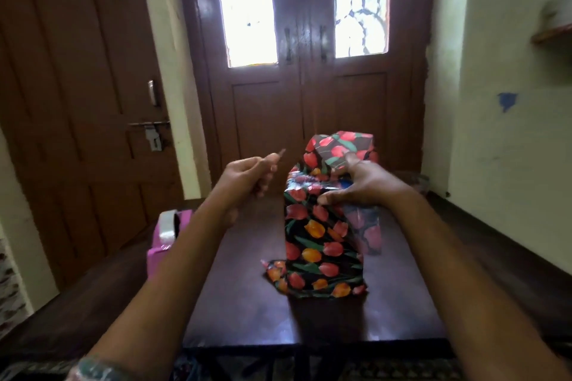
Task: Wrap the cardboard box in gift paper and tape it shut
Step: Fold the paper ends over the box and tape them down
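A box (322, 235) stands upright on the dark wooden table (247, 303), covered in black gift paper with red and orange tulips. Loose paper flaps stick up at its top (346, 145) and spread on the table at its foot (312, 281). My right hand (362, 182) lies spread across the box's top, pressing the folded paper down with straight fingers and thumb. My left hand (250, 176) hovers left of the box, its fingers curled and pinching a small piece of clear tape (280, 152) that is hard to make out.
A pink tape dispenser (168, 238) with a roll of tape sits at the table's left edge. Brown double doors with glass panes (303, 77) stand behind the table, and another brown door (77, 102) is at the left.
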Motion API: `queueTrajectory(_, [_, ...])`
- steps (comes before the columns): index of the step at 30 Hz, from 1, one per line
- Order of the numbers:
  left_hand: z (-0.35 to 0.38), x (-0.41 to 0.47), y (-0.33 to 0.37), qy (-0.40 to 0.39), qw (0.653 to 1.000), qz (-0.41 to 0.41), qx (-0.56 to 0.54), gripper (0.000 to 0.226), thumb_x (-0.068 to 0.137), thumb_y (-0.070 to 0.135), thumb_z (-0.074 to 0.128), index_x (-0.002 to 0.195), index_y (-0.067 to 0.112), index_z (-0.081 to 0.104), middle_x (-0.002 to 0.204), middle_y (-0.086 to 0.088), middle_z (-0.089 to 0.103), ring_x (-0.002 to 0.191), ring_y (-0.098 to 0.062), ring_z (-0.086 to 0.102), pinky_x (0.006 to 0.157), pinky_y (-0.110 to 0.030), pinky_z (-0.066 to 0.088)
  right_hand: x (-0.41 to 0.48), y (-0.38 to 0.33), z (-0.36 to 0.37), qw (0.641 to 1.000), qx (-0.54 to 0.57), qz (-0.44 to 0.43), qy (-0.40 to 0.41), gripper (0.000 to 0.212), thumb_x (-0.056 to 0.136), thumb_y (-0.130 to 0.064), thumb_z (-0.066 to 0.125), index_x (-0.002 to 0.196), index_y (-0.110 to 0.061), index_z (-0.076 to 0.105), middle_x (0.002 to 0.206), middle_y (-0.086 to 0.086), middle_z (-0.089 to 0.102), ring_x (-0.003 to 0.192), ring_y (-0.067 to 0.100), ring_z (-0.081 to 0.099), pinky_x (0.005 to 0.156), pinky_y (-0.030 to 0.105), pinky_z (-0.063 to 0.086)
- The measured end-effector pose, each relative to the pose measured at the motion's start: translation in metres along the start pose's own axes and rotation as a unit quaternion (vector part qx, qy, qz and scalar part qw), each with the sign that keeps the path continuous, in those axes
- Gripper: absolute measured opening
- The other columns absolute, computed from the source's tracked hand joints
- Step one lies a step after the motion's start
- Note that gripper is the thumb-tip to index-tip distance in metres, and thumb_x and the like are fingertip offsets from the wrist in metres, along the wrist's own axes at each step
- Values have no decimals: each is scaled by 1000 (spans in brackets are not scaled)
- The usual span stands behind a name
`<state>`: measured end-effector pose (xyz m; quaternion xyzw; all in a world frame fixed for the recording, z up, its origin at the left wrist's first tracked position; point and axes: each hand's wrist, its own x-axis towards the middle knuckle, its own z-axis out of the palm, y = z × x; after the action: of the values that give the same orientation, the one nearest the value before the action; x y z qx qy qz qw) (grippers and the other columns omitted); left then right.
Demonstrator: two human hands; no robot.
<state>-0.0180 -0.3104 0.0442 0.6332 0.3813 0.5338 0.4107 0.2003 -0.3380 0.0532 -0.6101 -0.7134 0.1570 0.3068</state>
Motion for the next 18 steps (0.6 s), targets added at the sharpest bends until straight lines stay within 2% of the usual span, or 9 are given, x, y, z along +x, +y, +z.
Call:
queueTrajectory(3, [40, 37, 18, -103, 992, -37, 59, 26, 83, 29, 68, 67, 10, 64, 53, 1, 50, 43, -7, 43, 43, -19, 38, 3, 6, 0, 1000, -4, -6, 3, 112, 61, -47, 81, 148, -13, 18, 135, 3, 50, 121, 17, 48, 99, 25, 40])
queueTrajectory(6, [58, 61, 24, -171, 973, -75, 136, 24, 81, 26, 71, 71, 5, 66, 47, 4, 54, 37, -4, 43, 39, -16, 38, 5, 8, -1, 1000, -3, -4, 5, 124, 62, -47, 81, 150, -14, 0, 140, 3, 47, 129, 19, 42, 102, 27, 36])
queueTrajectory(9, [63, 73, 27, -202, 945, -90, 240, 23, 83, 24, 71, 80, 2, 69, 51, 3, 55, 35, -4, 42, 38, -16, 37, 7, 9, -1, 1000, -6, -3, 6, 129, 61, -50, 80, 149, -14, -8, 146, 6, 39, 135, 22, 35, 106, 29, 33])
queueTrajectory(13, [65, 86, 26, -227, 918, -95, 311, 32, 80, 29, 72, 91, -1, 71, 58, 2, 59, 37, -4, 42, 39, -16, 35, 5, 7, 1, 1000, -16, -1, 7, 130, 63, -51, 78, 148, -15, -13, 150, 7, 32, 138, 23, 29, 108, 29, 30])
queueTrajectory(18, [73, 92, 27, -267, 869, -75, 411, 21, 78, 34, 73, 73, 13, 70, 58, 4, 57, 39, -6, 40, 43, -18, 35, 3, 4, 2, 1000, -25, 4, 6, 129, 64, -52, 77, 148, -15, -13, 152, 6, 28, 139, 23, 26, 108, 28, 29])
